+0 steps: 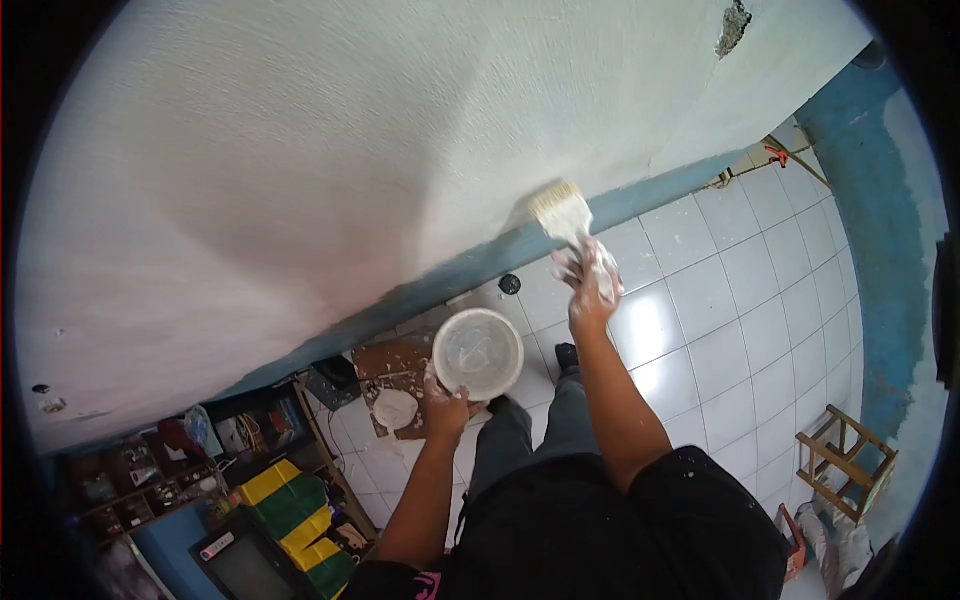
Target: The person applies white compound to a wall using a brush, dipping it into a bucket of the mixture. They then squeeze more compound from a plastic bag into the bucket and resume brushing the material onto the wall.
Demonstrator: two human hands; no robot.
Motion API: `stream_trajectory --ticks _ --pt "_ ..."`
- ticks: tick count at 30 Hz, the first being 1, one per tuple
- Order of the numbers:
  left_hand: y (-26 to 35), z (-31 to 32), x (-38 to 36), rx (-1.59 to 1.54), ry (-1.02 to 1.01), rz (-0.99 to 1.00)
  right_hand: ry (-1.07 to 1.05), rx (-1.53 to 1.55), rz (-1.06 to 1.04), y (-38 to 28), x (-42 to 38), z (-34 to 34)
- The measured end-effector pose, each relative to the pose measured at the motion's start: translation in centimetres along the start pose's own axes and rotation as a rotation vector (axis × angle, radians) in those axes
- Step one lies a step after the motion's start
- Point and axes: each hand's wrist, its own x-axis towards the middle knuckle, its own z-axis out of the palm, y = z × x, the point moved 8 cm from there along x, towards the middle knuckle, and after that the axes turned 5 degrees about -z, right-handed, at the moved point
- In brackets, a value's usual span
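My right hand (594,282), smeared with white, is closed round the handle of a wide brush (564,212). The pale bristles point up and left, near the lower part of the white wall (380,130), just above its blue band; whether they touch it I cannot tell. Lower left, my left hand (447,402) grips the rim of a round whitish bowl (479,354). Inside the bowl is some pale wet material. White stains mark the fingers of both hands.
A stained brown board (400,368) lies on the tiled floor (715,290) behind the bowl. Shelves (150,470) and a television (248,568) stand lower left. At the right are a wooden stool (846,462) and a blue wall (868,200). A dark round object (510,284) lies near the wall.
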Motion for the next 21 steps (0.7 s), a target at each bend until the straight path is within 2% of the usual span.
stream_trajectory --ticks 1,4,7,8,9,11,12,15,16,18,21 --pt "0.1 -0.1 0.3 0.017 -0.008 -0.001 0.013 -0.060 -0.031 0.6 0.0 -1.0" --pt "-0.5 -1.2 1.4 0.053 -0.051 0.068 0.050 -0.128 0.097 6.1 0.6 -2.6" --pt "-1.4 -2.8 2.5 0.096 -0.103 0.154 -0.096 -0.243 -0.114 6.8 2.5 1.1" --pt "0.0 -2.5 1.3 0.096 -0.134 0.139 -0.040 -0.057 -0.017 5.9 2.2 2.7" --pt "0.6 -2.7 0.6 0.096 -0.168 0.125 -0.036 -0.047 -0.041 4.2 1.3 3.2" --pt "-1.9 -5.1 2.3 0.138 -0.205 0.194 -0.034 -0.026 -0.107 1.0 0.1 3.3" --pt "-2.9 -6.1 3.4 0.156 -0.227 0.240 0.056 -0.016 -0.168 -0.3 -1.0 2.3" --pt "-4.8 -8.5 5.1 0.236 -0.262 0.269 0.193 -0.110 -0.107 2.3 -3.1 -2.0" --pt "-3.8 -8.4 3.7 0.169 -0.269 0.118 0.232 -0.182 -0.041 4.1 -3.2 -2.7" --pt "-6.4 -10.5 6.6 0.245 -0.288 0.234 0.160 -0.248 0.009 7.6 -1.7 -2.1" --pt "-6.9 -12.0 6.8 0.279 -0.295 0.261 0.035 -0.245 0.004 6.6 0.0 4.3"
